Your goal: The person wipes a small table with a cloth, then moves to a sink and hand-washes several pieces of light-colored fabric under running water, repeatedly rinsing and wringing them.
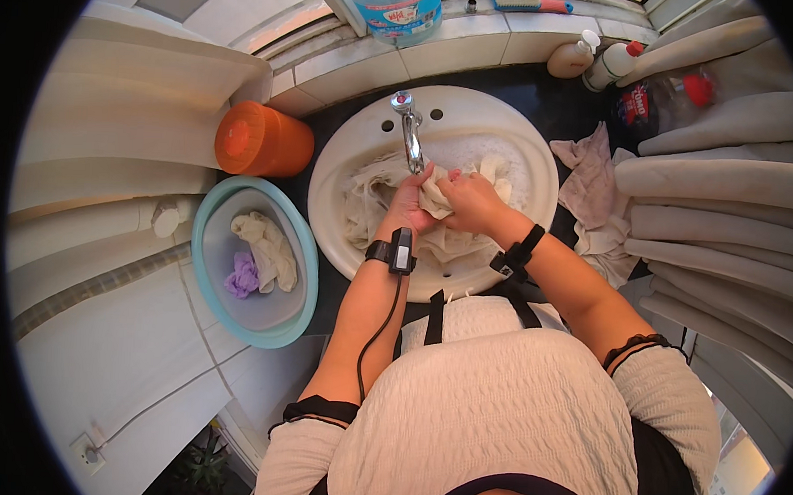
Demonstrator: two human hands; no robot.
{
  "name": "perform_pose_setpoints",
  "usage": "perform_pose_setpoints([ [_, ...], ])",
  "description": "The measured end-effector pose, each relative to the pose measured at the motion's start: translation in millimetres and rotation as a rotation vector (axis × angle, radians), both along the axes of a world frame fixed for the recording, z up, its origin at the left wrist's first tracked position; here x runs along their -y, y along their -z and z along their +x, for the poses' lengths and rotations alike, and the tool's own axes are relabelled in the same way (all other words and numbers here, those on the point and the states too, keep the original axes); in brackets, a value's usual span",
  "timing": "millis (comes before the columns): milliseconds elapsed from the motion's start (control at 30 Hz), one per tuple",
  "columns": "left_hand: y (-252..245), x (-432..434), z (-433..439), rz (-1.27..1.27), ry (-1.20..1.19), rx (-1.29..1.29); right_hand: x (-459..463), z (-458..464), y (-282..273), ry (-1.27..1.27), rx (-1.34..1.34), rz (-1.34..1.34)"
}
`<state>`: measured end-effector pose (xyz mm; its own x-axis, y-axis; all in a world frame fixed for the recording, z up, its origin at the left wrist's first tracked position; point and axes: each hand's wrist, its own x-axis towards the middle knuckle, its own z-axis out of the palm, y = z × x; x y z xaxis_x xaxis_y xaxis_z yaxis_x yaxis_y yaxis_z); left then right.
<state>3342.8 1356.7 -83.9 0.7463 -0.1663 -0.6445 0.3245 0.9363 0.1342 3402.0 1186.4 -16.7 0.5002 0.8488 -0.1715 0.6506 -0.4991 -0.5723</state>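
Note:
Both my hands grip a bunched part of a wet, cream-coloured cloth [387,237] over the oval white washbasin [338,147]. My left hand [412,204] is just below the spout of the chrome tap [412,141], its palm turned up against the cloth. From the right, my right hand [473,201] closes on the same bunch, its fingertips partly hidden in the folds. The rest of the cloth spreads through the basin, with white suds around it.
An orange lidded container [264,140] and a light-blue basin [200,264] holding cream and purple cloths stand left. Pinkish cloths [585,177] lie right, beside a curtain [723,180]. Behind are a pump bottle [569,60], a red-capped white bottle [609,67], a large water bottle [402,12] and a brush [530,2].

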Motion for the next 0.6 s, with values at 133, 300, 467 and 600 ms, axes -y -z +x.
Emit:
perform_pose_setpoints([
  [133,-12.3,-3.2,11.7,0.086,-0.417,0.113,10.3,-1.7,18.2,0.188,0.135,0.134],
  [300,-38.6,-8.7,-3.4,0.098,-0.618,0.17,5.4,16.2,49.4,0.338,0.262,0.123],
  [467,-47.0,-22.3,-33.1,0.112,-0.816,0.168,-26.3,21.4,53.4,0.283,0.179,0.14],
  [600,-42.6,-42.4,-60.4,0.046,-0.783,0.307,-48.0,19.8,47.6,0.188,0.062,0.242],
])
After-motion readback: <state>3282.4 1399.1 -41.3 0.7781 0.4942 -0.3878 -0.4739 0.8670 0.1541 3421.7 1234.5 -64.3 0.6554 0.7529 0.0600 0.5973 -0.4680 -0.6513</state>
